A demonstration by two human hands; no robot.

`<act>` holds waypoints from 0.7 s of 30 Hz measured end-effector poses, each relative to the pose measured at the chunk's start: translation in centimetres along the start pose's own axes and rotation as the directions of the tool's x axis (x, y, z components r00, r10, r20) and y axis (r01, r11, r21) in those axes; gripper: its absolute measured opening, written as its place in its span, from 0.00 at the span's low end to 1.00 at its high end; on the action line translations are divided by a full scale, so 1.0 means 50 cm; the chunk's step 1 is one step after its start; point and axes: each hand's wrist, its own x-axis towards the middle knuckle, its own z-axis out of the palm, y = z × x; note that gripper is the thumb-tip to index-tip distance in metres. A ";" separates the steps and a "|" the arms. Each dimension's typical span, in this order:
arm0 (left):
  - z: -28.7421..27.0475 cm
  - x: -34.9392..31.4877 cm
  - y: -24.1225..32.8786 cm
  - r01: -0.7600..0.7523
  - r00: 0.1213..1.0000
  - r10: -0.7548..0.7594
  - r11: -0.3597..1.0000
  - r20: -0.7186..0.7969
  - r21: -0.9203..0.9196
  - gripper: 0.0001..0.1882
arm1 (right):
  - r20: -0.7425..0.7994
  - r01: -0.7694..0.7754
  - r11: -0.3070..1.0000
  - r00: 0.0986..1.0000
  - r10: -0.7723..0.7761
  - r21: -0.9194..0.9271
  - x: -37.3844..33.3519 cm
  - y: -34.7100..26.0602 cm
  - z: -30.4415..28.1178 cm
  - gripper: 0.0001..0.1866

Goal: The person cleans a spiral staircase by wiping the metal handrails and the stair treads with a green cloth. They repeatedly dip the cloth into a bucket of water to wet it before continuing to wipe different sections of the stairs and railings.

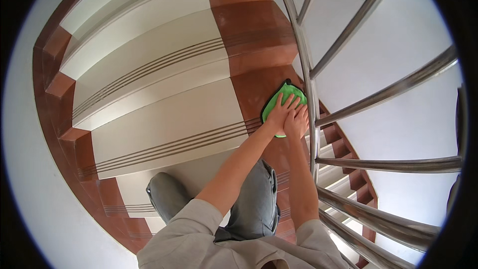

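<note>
Cream stairs [159, 124] with reddish-brown ends run beside a metal railing [311, 94]. On one step's reddish-brown end, just beside the railing, lies a green cloth [287, 90] with dark edging. The left hand [279, 116] rests flat on it, fingers spread; the right hand [297, 122] touches the left, fingers extended over the cloth.

Head-height view (wide fisheye), steeply down over the hands [289, 115]
</note>
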 end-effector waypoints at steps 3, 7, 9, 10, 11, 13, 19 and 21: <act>-0.010 -0.019 0.007 -0.023 1.000 0.023 1.000 -0.006 -0.002 0.51 | -0.102 0.065 0.990 0.992 -0.078 -0.123 -0.005 0.041 0.031 0.39; 0.002 -0.070 -0.010 -0.006 1.000 0.006 1.000 -0.007 -0.021 0.51 | -0.046 0.086 0.991 0.995 -0.091 -0.105 -0.040 0.031 0.059 0.40; 0.008 -0.097 -0.020 0.000 1.000 0.000 1.000 -0.026 -0.008 0.51 | -0.035 0.098 0.988 0.994 -0.103 -0.122 -0.059 0.022 0.073 0.40; 0.009 -0.111 -0.025 0.005 1.000 -0.006 1.000 -0.031 -0.018 0.51 | -0.030 0.104 0.987 0.994 -0.108 -0.122 -0.069 0.017 0.080 0.40; 0.010 -0.125 -0.030 0.010 0.999 -0.011 1.000 -0.036 -0.028 0.50 | -0.025 0.109 0.987 0.993 -0.113 -0.122 -0.079 0.013 0.087 0.40; 0.011 -0.154 -0.038 0.017 0.999 -0.020 0.999 -0.045 -0.048 0.50 | -0.018 0.122 0.985 0.992 -0.125 -0.124 -0.102 0.003 0.098 0.40; 0.003 -0.245 -0.062 0.036 0.998 -0.037 0.999 -0.050 -0.022 0.49 | 0.001 0.164 0.977 0.986 -0.165 -0.135 -0.175 -0.034 0.129 0.40; 0.000 -0.279 -0.075 0.063 0.997 -0.063 0.998 -0.044 -0.013 0.49 | 0.021 0.182 0.972 0.983 -0.181 -0.151 -0.206 -0.055 0.142 0.40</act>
